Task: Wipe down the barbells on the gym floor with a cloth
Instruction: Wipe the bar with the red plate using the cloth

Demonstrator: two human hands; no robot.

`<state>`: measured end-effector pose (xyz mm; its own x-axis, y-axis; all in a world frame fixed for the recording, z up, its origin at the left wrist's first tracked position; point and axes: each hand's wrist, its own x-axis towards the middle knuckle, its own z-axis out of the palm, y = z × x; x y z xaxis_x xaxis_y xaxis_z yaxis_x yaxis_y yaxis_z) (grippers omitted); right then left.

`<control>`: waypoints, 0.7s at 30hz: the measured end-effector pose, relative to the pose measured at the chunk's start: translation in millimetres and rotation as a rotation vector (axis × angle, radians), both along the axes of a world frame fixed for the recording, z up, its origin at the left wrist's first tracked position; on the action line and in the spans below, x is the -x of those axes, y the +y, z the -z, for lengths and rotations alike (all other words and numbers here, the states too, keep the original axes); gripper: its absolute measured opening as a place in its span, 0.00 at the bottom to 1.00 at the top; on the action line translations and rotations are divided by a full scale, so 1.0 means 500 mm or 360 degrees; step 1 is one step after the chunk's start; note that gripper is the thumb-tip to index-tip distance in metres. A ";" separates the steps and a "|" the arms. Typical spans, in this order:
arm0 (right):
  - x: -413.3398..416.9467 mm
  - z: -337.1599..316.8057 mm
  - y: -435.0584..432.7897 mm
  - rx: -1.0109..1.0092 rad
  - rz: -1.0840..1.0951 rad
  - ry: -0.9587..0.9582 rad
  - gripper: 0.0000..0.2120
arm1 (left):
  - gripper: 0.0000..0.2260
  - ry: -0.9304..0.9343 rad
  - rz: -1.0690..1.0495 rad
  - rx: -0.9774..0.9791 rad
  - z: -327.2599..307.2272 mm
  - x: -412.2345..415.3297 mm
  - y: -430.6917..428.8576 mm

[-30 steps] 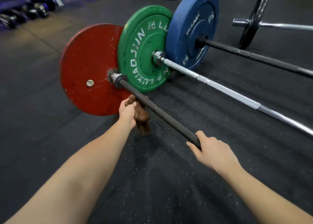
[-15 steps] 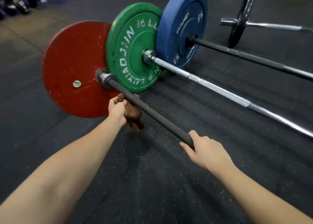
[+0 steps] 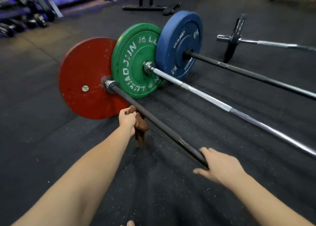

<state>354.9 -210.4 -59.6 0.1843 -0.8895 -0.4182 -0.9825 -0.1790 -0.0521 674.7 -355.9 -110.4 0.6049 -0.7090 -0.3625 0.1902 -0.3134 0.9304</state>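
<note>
The nearest barbell has a dark bar (image 3: 162, 129) and a red plate (image 3: 82, 75). My left hand (image 3: 127, 120) grips a brown cloth (image 3: 141, 128) bunched against the near side of this bar, a short way from the red plate. Lower on the same bar, my right hand (image 3: 220, 165) curls round it with the thumb spread out. Behind lie a silver bar (image 3: 222, 106) with a green plate (image 3: 135, 59) and a black bar (image 3: 256, 75) with a blue plate (image 3: 179, 44).
A fourth barbell with a small black plate (image 3: 235, 37) lies at the back right. Dumbbells on a rack (image 3: 22, 23) stand at the far left, and a bench base (image 3: 150, 6) at the back. Dark rubber floor (image 3: 153, 191) lies all round.
The camera has tilted up and shifted, showing more of the room. My left hand with the cloth stays on the bar near the red plate; my right thumb has spread off the bar.
</note>
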 end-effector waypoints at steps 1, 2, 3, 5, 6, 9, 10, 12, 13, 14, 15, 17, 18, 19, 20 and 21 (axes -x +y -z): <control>0.030 0.007 0.021 -0.0065 0.0099 0.0050 0.32 | 0.13 0.0062 -0.0038 0.0000 -0.010 0.007 0.001; 0.048 0.014 0.040 -0.0100 0.0224 0.0008 0.29 | 0.14 0.0113 -0.0080 0.0014 -0.014 0.013 0.001; 0.054 0.019 0.054 -0.0074 0.0328 -0.0066 0.24 | 0.15 0.0160 -0.0113 0.0027 -0.017 0.025 0.007; 0.051 0.025 0.056 0.0037 0.0343 -0.0131 0.17 | 0.17 0.0241 -0.0161 0.0071 -0.006 0.059 0.026; 0.048 0.026 0.052 0.0064 0.0322 -0.0138 0.15 | 0.16 0.0305 -0.0157 0.0103 0.007 0.080 0.039; 0.052 0.027 0.053 0.0024 0.0317 -0.0203 0.15 | 0.15 0.0620 -0.0066 0.0226 0.030 0.154 0.097; 0.055 0.028 0.055 0.0031 0.0320 -0.0211 0.15 | 0.15 0.0686 -0.0109 0.0257 0.036 0.169 0.110; 0.059 0.028 0.059 0.0062 0.0308 -0.0208 0.14 | 0.14 0.0684 -0.0268 0.0284 0.035 0.186 0.131; 0.060 0.028 0.060 0.0085 0.0302 -0.0215 0.13 | 0.14 0.0608 -0.0308 0.0264 0.030 0.186 0.136; 0.060 0.029 0.062 0.0096 0.0299 -0.0223 0.13 | 0.14 0.0527 -0.0324 0.0245 0.029 0.182 0.133; 0.059 0.029 0.064 0.0099 0.0293 -0.0229 0.13 | 0.14 0.0457 -0.0321 0.0217 0.021 0.175 0.129; 0.060 0.031 0.065 0.0105 0.0277 -0.0234 0.13 | 0.15 0.0405 -0.0327 0.0197 0.009 0.156 0.106; 0.060 0.031 0.064 0.0109 0.0268 -0.0233 0.13 | 0.15 0.0390 -0.0355 0.0188 0.002 0.144 0.092; 0.061 0.031 0.063 0.0111 0.0266 -0.0225 0.13 | 0.15 0.0374 -0.0392 0.0178 -0.009 0.135 0.081; 0.061 0.031 0.062 0.0118 0.0261 -0.0220 0.13 | 0.14 0.0352 -0.0413 0.0176 -0.012 0.125 0.068; 0.061 0.032 0.062 0.0124 0.0259 -0.0214 0.13 | 0.14 0.0342 -0.0404 0.0159 -0.014 0.120 0.060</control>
